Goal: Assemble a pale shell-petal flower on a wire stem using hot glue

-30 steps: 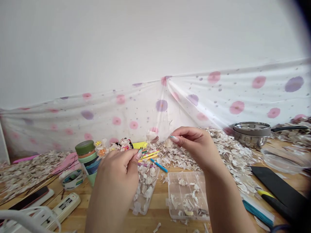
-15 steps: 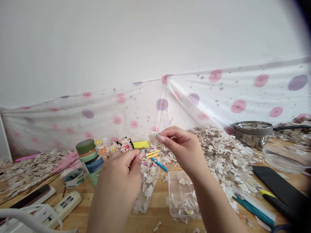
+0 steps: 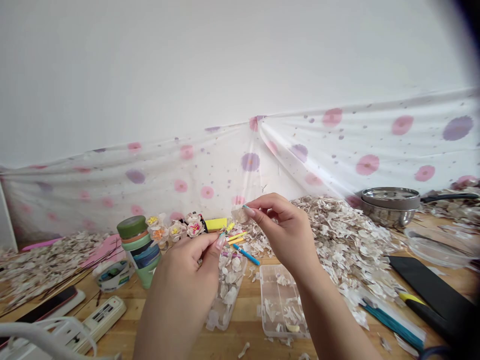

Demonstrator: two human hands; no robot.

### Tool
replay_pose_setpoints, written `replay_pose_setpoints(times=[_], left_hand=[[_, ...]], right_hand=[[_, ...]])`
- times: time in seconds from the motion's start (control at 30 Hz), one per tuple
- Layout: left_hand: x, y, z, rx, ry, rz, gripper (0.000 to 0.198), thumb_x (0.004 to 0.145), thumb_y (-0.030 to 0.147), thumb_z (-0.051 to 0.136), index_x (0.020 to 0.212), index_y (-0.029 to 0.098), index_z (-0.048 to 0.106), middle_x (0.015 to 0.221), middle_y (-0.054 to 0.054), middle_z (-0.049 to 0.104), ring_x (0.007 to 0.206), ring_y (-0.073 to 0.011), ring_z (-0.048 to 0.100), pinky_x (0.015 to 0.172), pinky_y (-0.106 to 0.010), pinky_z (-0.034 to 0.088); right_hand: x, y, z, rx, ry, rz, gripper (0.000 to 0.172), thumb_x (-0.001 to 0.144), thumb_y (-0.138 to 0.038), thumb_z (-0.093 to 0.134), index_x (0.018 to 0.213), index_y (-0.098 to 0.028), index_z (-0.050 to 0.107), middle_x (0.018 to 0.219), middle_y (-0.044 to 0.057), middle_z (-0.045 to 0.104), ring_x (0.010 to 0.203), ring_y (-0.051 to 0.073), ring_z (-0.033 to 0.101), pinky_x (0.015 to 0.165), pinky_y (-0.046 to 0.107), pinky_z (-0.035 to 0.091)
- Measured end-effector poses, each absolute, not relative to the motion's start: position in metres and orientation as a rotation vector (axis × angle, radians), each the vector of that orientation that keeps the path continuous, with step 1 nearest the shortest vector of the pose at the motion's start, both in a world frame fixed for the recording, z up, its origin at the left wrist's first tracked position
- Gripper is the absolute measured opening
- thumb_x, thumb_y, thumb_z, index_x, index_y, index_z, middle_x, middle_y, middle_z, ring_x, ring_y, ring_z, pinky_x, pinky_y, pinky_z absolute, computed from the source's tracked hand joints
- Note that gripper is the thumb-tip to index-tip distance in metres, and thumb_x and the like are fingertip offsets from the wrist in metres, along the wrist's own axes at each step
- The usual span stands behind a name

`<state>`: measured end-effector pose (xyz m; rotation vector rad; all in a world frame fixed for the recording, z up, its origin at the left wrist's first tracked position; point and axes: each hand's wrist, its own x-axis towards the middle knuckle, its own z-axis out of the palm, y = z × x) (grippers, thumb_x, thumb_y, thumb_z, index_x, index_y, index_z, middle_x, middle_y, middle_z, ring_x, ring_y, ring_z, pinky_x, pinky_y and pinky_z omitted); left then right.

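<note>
Between thumb and forefinger, my right hand [image 3: 281,225] pinches a thin whitish petal [image 3: 239,215]. My left hand [image 3: 195,270] is closed in a pinch to the left and slightly lower; something tiny shows at its fingertips, too small to name. The two hands are apart. Behind my left hand stand several finished-looking flowers [image 3: 195,225] with pale petals and yellow, orange or pink centres. Below the hands lie two clear plastic boxes: the left box [image 3: 240,295] holds pale petals, and the compartment box [image 3: 266,325] on the right holds scattered petal pieces.
A large petal heap [image 3: 345,240] covers the right back, beside steel bowls [image 3: 390,215]. At left stand a green jar [image 3: 132,227], a tape roll [image 3: 112,275], a power strip [image 3: 99,317] and a phone [image 3: 48,305]. Pens, including a blue one [image 3: 245,254], lie centrally.
My left hand has shifted very slightly to the right. My right hand has turned a little, with the petal still in its pinch.
</note>
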<state>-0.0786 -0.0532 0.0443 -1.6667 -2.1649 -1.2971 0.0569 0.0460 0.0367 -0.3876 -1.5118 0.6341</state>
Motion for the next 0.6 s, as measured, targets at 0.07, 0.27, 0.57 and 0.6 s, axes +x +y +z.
replay_pose_setpoints(times=[0.07,0.27,0.57,0.6], left_hand=[[-0.078,-0.0538,0.0435,-1.694,-2.154,-1.336,0.028,0.084,0.042,0.052,0.077,0.024,0.073,0.073,-0.001,0.072,0.069,-0.0215,0.062,0.063,-0.028,0.041],[-0.0769,-0.0543,0.0442,-1.765,-2.222,-1.479,0.033,0.083,0.048,0.053,0.072,0.022,0.07,0.068,-0.002,0.068,0.068,-0.0217,0.06,0.057,-0.026,0.041],[-0.0802,-0.0483,0.04,-1.807,-2.289,-1.617,0.04,0.08,0.055,0.057,0.075,0.018,0.07,0.058,0.0,0.057,0.056,-0.0157,0.048,0.051,-0.023,0.033],[-0.0802,-0.0483,0.0401,-1.807,-2.292,-1.617,0.039,0.08,0.054,0.057,0.076,0.018,0.071,0.058,0.0,0.057,0.057,-0.0156,0.048,0.051,-0.023,0.034]], right_hand=[[0.0573,0.045,0.0369,-0.394,-1.511,0.585,0.008,0.081,-0.016,0.068,0.08,-0.021,0.073,0.077,0.001,0.07,0.068,0.012,0.061,0.06,0.026,0.047],[0.0578,0.0446,0.0371,-0.385,-1.509,0.499,0.009,0.082,-0.014,0.067,0.081,-0.022,0.072,0.078,0.0,0.069,0.068,0.012,0.06,0.061,0.026,0.048],[0.0563,0.0416,0.0348,-0.388,-1.493,0.407,0.014,0.086,-0.013,0.062,0.094,-0.022,0.069,0.082,0.0,0.067,0.07,0.011,0.059,0.064,0.026,0.05],[0.0556,0.0417,0.0343,-0.388,-1.488,0.398,0.016,0.086,-0.013,0.062,0.098,-0.022,0.068,0.081,0.0,0.067,0.069,0.011,0.058,0.064,0.026,0.05]])
